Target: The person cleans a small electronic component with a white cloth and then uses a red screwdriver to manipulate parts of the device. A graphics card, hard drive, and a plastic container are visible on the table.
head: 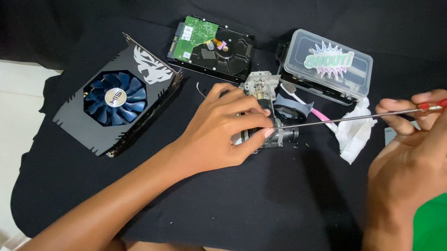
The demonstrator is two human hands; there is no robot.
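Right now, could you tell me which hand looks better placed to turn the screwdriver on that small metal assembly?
The right hand, probably: it holds the red-handled screwdriver, whose tip meets the small metal assembly. The left hand grips that assembly on the black cloth.

One graphics card [116, 99], one hard drive [214, 48], one clear plastic box [328, 65] — one screwdriver [388, 112], one pink toothbrush [310, 107], one white tissue [355, 132].

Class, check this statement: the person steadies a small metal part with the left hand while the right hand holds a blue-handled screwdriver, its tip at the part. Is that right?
Not quite. The head view shows the screwdriver has a red handle, not blue. The rest stands: the left hand steadies the small metal part, and the right hand holds the screwdriver with its tip at the part.
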